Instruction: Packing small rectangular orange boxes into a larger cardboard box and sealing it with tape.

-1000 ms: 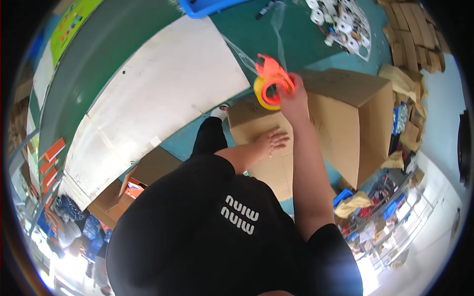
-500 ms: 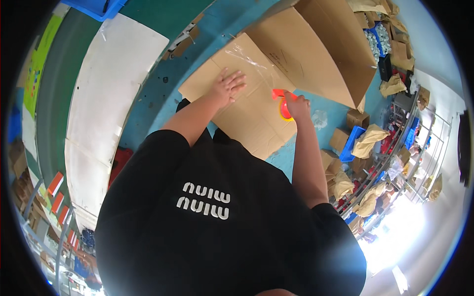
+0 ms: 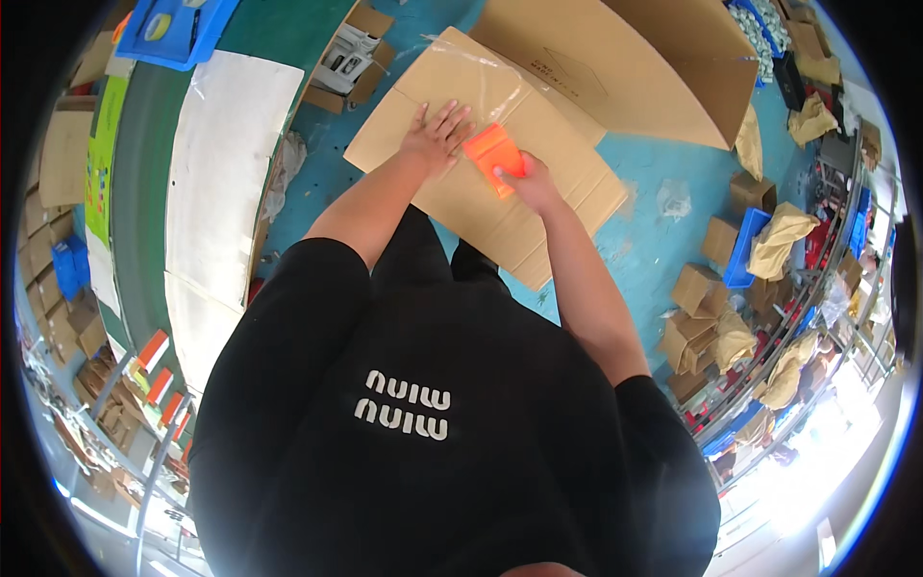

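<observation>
Person in a black short-sleeved shirt [image 3: 481, 365] stands over a flattish brown cardboard box [image 3: 519, 231], set at a slant in front of the body. Left hand [image 3: 438, 139]: fingers spread, palm down on the upper left part of the box face, grasping nothing. Right hand [image 3: 530, 183]: closed around a bright orange plastic tape dispenser [image 3: 492, 154], thumb lying along its near side. Dispenser is tilted, over the middle of the box face, just right of the left hand; whether it touches the cardboard cannot be told. A shiny strip of transparent tape [image 3: 517, 88] shows on the far part of the same face. Directly beyond, a larger brown cardboard box [image 3: 586, 58] with dark markings on its wall stands near the first. Blue floor [image 3: 654, 231] visible on both sides. To the left runs a long green worktop [image 3: 274, 29] bearing a large white sheet [image 3: 226, 183]; at its far end, a blue plastic tray [image 3: 207, 38] contains a pale yellow ring-shaped roll [image 3: 159, 27] and a slim dark object. Near the worktop's edge, an open carton [image 3: 312, 96] contains white items. Well to the right: a blue plastic bin [image 3: 748, 252] and crumpled brown paper [image 3: 784, 240], among small cartons.
</observation>
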`<move>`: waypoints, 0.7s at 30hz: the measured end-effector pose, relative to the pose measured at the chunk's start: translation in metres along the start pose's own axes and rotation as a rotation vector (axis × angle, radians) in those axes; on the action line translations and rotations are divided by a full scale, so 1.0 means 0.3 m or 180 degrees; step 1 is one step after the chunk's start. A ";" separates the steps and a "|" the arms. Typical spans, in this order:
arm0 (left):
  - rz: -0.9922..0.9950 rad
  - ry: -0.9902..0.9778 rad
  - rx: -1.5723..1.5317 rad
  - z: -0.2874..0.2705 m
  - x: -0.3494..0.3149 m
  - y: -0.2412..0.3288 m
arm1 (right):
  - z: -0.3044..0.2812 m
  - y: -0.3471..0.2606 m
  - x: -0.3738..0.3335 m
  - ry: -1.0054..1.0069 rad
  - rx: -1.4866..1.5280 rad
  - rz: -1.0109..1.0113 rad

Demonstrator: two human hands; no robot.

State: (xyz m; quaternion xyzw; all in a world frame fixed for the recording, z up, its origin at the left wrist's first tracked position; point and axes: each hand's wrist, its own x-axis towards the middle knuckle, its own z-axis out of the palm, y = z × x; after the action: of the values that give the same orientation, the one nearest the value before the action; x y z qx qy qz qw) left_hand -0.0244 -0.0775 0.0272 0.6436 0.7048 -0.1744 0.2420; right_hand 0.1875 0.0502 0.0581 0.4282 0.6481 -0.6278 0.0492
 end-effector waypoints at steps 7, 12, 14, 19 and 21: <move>0.0044 0.0022 -0.0229 0.047 -0.018 -0.046 | 0.006 -0.105 0.028 -0.0231 -0.1903 0.0229; 0.0319 0.0746 -0.0344 0.079 0.006 -0.073 | -0.021 -0.024 0.113 -0.0739 -0.1573 0.0402; 0.0318 0.0751 -0.0491 0.084 0.009 -0.064 | -0.031 -0.019 0.160 -0.0946 -0.0991 0.0478; 0.0374 0.0975 -0.0853 0.143 0.002 -0.067 | -0.035 -0.075 0.214 -0.1788 -0.0721 0.0470; 0.0222 0.0808 -0.0485 0.136 -0.001 -0.062 | -0.015 -0.085 0.222 -0.1742 -0.1004 0.0412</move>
State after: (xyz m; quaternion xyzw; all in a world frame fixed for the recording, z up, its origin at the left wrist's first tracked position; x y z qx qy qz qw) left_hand -0.0381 -0.1025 -0.0075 0.6644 0.7181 -0.0292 0.2050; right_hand 0.1322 0.0909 0.0386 0.2709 0.6716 -0.6071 0.3273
